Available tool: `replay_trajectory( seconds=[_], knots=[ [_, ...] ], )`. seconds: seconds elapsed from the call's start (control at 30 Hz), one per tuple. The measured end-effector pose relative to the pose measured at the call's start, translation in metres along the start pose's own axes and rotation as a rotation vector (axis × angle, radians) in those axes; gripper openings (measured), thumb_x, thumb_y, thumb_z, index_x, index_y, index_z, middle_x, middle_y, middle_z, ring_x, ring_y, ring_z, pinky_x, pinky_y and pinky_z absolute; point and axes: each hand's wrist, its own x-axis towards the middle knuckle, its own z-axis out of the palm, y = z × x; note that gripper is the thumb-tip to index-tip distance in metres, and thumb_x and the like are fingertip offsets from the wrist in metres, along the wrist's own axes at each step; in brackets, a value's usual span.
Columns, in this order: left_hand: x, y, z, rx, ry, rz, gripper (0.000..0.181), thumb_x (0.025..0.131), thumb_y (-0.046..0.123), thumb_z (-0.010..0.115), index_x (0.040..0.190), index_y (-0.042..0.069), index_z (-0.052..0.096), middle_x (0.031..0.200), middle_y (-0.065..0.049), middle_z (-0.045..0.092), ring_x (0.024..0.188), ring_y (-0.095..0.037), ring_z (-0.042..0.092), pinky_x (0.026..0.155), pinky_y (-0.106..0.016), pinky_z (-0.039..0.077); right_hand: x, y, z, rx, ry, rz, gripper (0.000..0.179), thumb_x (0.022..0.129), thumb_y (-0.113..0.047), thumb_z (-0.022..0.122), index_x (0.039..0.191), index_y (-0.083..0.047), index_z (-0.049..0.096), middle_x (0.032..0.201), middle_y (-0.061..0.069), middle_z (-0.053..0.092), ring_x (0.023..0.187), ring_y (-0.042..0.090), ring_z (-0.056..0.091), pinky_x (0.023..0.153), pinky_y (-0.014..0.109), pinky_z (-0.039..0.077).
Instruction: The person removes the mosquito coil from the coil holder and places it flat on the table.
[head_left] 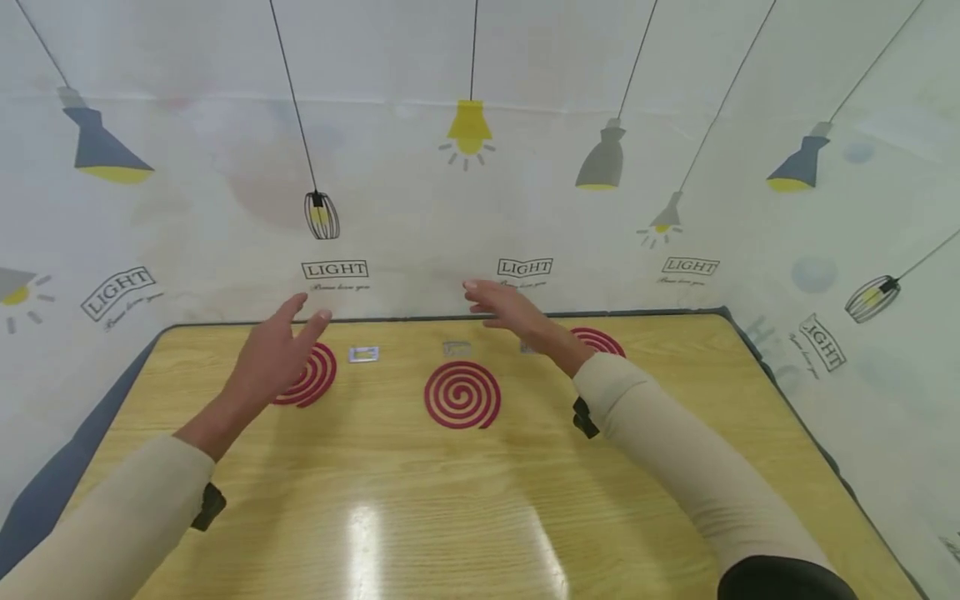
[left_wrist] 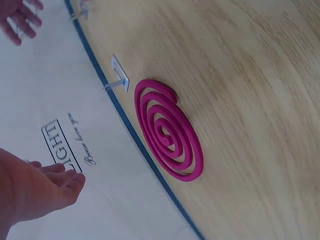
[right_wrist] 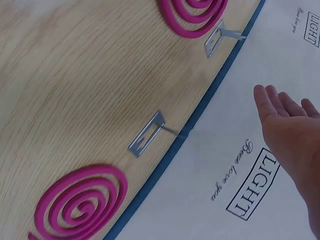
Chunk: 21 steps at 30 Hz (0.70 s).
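Both hands hover over the far part of a wooden table, fingers loosely extended, holding nothing. My left hand point(head_left: 272, 357) is above the left magenta mosquito coil point(head_left: 330, 377), hiding part of it in the head view. The right hand point(head_left: 516, 312) reaches in from the right, its forearm passing over the right coil point(head_left: 600, 340). Between the hands lies the middle coil point(head_left: 462, 395), flat on the wood. Behind the coils sit small metal coil stands: one at left point(head_left: 363, 354), one in the middle point(head_left: 457, 348), and a third point(head_left: 528, 347) partly behind my right wrist.
The wooden tabletop point(head_left: 420, 483) ends at a dark edge strip along the back. A white covering point(head_left: 405, 192) printed with lamps and LIGHT labels rises behind and on both sides. Dark bands sit at both wrists.
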Motion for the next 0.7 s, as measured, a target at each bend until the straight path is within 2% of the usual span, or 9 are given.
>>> replay_trajectory(
  seconds=[0.13,0.2,0.27,0.37,0.43,0.5,0.7],
  knots=[
    [-0.003,0.008,0.005,0.134,-0.016,0.132,0.080,0.100,0.058,0.033,0.153,0.000,0.019,0.154,-0.027,0.030,0.137,-0.047,0.034,0.112,-0.063,0.029,-0.009,0.004,-0.011,-0.038,0.016,0.000,0.066,0.101,-0.051,0.040,0.152,-0.010,0.031,0.157,0.012,0.031,0.142,0.032,0.033,0.117,0.049,0.031],
    [-0.005,0.009,0.008,0.184,-0.014,0.198,0.078,0.100,0.056,0.037,0.152,0.000,0.023,0.155,-0.025,0.029,0.133,-0.045,0.040,0.111,-0.061,0.031,-0.015,0.004,-0.016,-0.069,0.024,-0.007,0.065,0.102,-0.049,0.039,0.153,-0.011,0.030,0.159,0.010,0.028,0.143,0.031,0.032,0.117,0.050,0.030],
    [-0.007,0.008,0.012,0.231,-0.010,0.258,0.076,0.100,0.055,0.040,0.152,0.001,0.025,0.154,-0.023,0.031,0.118,-0.040,0.055,0.107,-0.060,0.037,-0.020,0.004,-0.020,-0.109,0.026,-0.020,0.063,0.103,-0.047,0.037,0.154,-0.011,0.028,0.160,0.010,0.025,0.144,0.031,0.029,0.117,0.052,0.029],
    [-0.009,0.006,0.017,0.319,-0.017,0.344,0.075,0.100,0.053,0.043,0.151,0.002,0.028,0.153,-0.023,0.032,0.119,-0.039,0.055,0.107,-0.060,0.038,-0.028,0.005,-0.026,-0.183,0.021,-0.032,0.062,0.103,-0.046,0.035,0.155,-0.013,0.025,0.161,0.008,0.022,0.145,0.031,0.027,0.117,0.054,0.027],
    [-0.011,0.005,0.019,0.393,-0.036,0.398,0.074,0.100,0.053,0.044,0.151,0.002,0.028,0.154,-0.024,0.031,0.131,-0.041,0.045,0.110,-0.061,0.034,-0.033,0.006,-0.030,-0.227,0.016,-0.042,0.062,0.104,-0.046,0.034,0.155,-0.013,0.025,0.161,0.008,0.022,0.145,0.032,0.027,0.117,0.055,0.027],
    [-0.013,0.004,0.021,0.475,-0.059,0.447,0.075,0.099,0.053,0.043,0.151,0.001,0.028,0.154,-0.024,0.030,0.143,-0.043,0.026,0.113,-0.061,0.027,-0.037,0.008,-0.033,-0.266,0.014,-0.048,0.062,0.104,-0.047,0.034,0.155,-0.014,0.024,0.162,0.007,0.020,0.145,0.033,0.027,0.117,0.056,0.025],
    [-0.020,0.000,0.027,0.620,-0.106,0.552,0.075,0.098,0.055,0.044,0.151,0.003,0.031,0.156,-0.023,0.028,0.145,-0.041,0.024,0.114,-0.060,0.027,-0.053,0.014,-0.039,-0.345,0.015,-0.067,0.068,0.101,-0.054,0.035,0.156,-0.018,0.020,0.163,0.002,0.016,0.150,0.026,0.014,0.121,0.055,0.013]
  ],
)
